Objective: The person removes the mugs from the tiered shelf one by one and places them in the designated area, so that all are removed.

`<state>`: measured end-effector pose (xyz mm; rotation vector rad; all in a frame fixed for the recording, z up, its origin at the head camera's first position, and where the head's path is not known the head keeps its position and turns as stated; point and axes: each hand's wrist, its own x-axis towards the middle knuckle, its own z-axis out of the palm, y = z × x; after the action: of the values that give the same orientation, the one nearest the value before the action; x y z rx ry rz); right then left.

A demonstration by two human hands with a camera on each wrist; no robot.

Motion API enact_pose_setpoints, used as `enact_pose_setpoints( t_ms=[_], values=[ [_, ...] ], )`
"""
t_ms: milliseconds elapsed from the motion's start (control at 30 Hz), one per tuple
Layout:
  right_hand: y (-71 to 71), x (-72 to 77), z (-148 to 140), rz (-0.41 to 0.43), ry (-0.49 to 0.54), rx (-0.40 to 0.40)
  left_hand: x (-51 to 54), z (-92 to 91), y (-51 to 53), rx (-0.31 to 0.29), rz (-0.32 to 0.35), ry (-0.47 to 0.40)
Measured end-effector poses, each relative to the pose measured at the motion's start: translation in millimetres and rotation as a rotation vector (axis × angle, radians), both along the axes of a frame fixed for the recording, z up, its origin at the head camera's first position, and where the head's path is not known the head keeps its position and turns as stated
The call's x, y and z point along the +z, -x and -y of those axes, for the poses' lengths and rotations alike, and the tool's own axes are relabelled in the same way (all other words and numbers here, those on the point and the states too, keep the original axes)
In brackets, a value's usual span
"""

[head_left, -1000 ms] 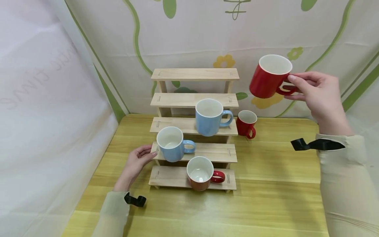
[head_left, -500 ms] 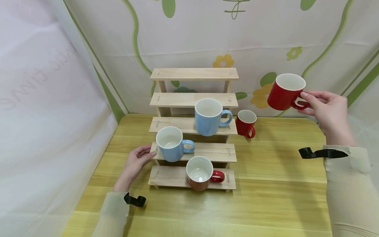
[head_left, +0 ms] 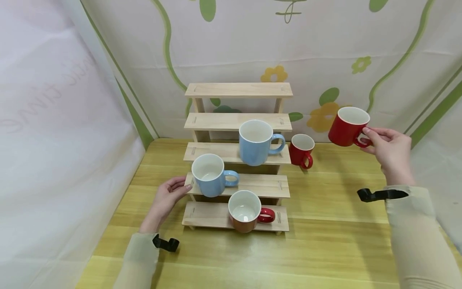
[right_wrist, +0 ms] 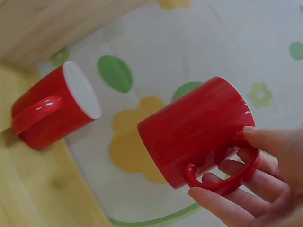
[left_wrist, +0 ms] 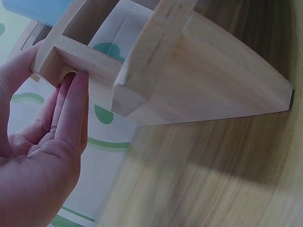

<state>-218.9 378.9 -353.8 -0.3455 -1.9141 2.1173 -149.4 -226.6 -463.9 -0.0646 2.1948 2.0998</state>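
My right hand [head_left: 390, 154] holds a red mug [head_left: 346, 127] by its handle, in the air at the right. In the right wrist view the fingers curl round that handle. My left hand [head_left: 166, 200] grips the left end of a step of the wooden tiered shelf [head_left: 216, 216]; the left wrist view shows its fingers [left_wrist: 71, 113] under the board and the thumb above. One light blue mug [head_left: 208, 180] stands on that second step, another [head_left: 254, 146] on the third. A brown-red mug with a red handle [head_left: 244, 212] sits on the lowest step.
Another red mug [head_left: 300, 152] stands on the wooden table [head_left: 325, 241] just right of the shelf, behind its middle. A white cloth [head_left: 231, 44] printed with flowers and vines hangs behind the table and along its left side.
My right hand has lowered the red mug, moving first down to the right, then down and slightly left. The left hand and the mugs on the shelf have stayed put.
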Motion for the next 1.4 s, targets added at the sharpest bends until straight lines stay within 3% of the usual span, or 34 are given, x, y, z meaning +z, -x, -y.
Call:
enact_pose_setpoints(
  t_ms=[300,767,1167,1400],
  values=[
    [6.3,-35.7,1,0.056,-0.053,-0.018,1.6,-1.4,0.0,-0.002,0.001,0.011],
    [11.3,-82.9,8,0.092,0.038,-0.074,2.6,-1.1,-0.3,-0.001,0.019,0.009],
    [14.2,-97.9,16,0.114,0.065,-0.118,3.5,-1.3,-1.6,-0.001,0.025,0.004],
    [13.3,-102.3,20,0.103,0.145,-0.122,3.7,-1.0,-1.5,0.003,0.019,0.001]
  ],
)
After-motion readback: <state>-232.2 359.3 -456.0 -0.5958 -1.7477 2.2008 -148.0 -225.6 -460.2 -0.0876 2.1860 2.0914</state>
